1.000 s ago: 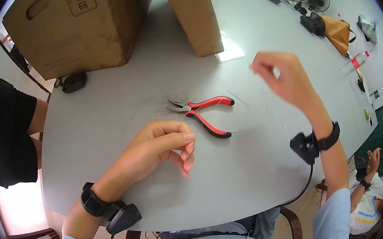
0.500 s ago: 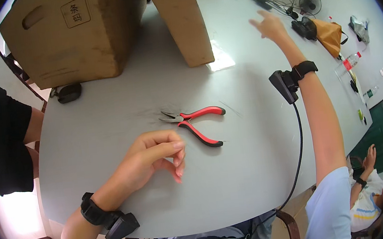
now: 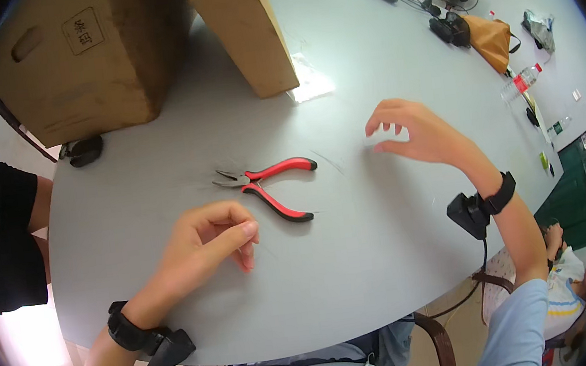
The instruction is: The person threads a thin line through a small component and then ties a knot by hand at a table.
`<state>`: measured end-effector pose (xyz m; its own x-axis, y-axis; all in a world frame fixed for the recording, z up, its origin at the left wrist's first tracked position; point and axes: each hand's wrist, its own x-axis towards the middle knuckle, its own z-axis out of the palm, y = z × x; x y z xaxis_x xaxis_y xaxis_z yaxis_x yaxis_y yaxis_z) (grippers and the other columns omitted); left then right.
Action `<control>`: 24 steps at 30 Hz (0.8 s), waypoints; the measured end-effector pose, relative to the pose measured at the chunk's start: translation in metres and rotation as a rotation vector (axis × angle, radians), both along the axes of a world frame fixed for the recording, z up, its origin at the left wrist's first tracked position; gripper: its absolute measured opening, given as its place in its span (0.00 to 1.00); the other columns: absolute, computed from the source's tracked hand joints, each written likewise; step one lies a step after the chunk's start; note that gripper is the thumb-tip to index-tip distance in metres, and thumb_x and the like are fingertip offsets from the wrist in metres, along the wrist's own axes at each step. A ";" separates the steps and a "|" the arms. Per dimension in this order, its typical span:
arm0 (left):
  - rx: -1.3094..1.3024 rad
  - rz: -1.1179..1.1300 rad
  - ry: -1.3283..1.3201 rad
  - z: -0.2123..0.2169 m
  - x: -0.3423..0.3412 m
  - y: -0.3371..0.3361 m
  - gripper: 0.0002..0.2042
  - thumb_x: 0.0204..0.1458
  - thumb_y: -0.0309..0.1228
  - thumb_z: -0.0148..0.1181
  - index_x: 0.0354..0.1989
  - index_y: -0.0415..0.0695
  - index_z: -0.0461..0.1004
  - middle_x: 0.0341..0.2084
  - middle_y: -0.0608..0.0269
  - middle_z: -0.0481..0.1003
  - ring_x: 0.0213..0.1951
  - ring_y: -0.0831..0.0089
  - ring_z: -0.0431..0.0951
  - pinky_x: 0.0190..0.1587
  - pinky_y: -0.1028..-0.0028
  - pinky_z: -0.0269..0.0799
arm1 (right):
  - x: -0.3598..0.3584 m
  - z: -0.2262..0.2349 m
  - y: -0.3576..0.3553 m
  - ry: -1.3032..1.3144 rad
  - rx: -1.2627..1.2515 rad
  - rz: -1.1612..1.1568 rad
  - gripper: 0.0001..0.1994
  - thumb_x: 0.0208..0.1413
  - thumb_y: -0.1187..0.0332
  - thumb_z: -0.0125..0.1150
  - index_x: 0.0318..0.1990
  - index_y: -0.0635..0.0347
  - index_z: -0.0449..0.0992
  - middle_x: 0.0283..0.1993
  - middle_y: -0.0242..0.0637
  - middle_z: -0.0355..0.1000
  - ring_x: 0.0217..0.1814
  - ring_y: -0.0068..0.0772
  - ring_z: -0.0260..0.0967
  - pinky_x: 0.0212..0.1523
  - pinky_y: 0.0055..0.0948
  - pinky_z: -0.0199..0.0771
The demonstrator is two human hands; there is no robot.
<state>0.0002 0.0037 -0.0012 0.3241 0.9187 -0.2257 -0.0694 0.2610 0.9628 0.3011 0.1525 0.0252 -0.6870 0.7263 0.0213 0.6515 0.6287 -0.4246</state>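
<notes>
Pliers (image 3: 244, 181) with red and black handles lie on the grey table, jaws to the left and handles spread. Just nearer than them, my left hand (image 3: 214, 239) is closed, thumb pressed against the curled index finger; anything in that pinch is too small to make out. Over the right part of the table my right hand (image 3: 414, 131) is held with curved fingers apart from the thumb, and no object shows in it. Fine hair-like strands (image 3: 327, 161) lie between the pliers and my right hand. Each wrist wears a black strapped device.
A big brown cardboard box (image 3: 88, 69) and a cardboard panel (image 3: 240, 33) stand at the far left. Past the panel lies a clear plastic bag (image 3: 310, 80). An orange bag (image 3: 487, 38), a bottle (image 3: 521, 83), a fan and cables line the far right. People are at both sides.
My right hand has come back from the far right of the table towards me. My left hand keeps its pinch. The whole view has shifted a little.
</notes>
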 end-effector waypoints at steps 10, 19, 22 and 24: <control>-0.023 -0.095 0.134 0.008 0.016 -0.002 0.08 0.54 0.28 0.52 0.27 0.38 0.69 0.17 0.66 0.70 0.21 0.80 0.72 0.26 0.79 0.69 | 0.017 0.006 -0.067 -0.162 0.081 0.414 0.14 0.37 0.70 0.66 0.34 0.57 0.72 0.34 0.33 0.66 0.40 0.37 0.64 0.40 0.31 0.65; -0.021 -0.112 0.154 0.005 0.027 -0.001 0.07 0.55 0.27 0.51 0.28 0.37 0.69 0.17 0.64 0.70 0.21 0.77 0.74 0.24 0.79 0.70 | 0.046 -0.028 -0.071 0.140 -0.050 0.367 0.05 0.40 0.75 0.63 0.26 0.55 0.73 0.33 0.28 0.67 0.36 0.31 0.62 0.35 0.28 0.65; -0.025 -0.118 0.161 0.005 0.032 0.000 0.07 0.55 0.28 0.52 0.28 0.37 0.70 0.17 0.66 0.70 0.21 0.80 0.73 0.25 0.80 0.69 | 0.046 -0.035 -0.072 0.223 -0.045 0.369 0.05 0.41 0.77 0.61 0.26 0.57 0.71 0.31 0.29 0.67 0.34 0.32 0.61 0.34 0.27 0.64; -0.016 -0.126 0.170 0.006 0.035 0.000 0.07 0.54 0.28 0.52 0.29 0.37 0.70 0.17 0.66 0.70 0.21 0.80 0.73 0.25 0.80 0.69 | 0.044 -0.034 -0.073 0.244 -0.056 0.317 0.06 0.41 0.78 0.60 0.26 0.57 0.70 0.30 0.30 0.66 0.33 0.33 0.61 0.34 0.28 0.64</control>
<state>0.0352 0.0035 0.0048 0.3925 0.8691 -0.3011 0.1279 0.2726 0.9536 0.3451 0.0792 -0.0091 -0.8571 0.4837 0.1776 0.3047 0.7537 -0.5823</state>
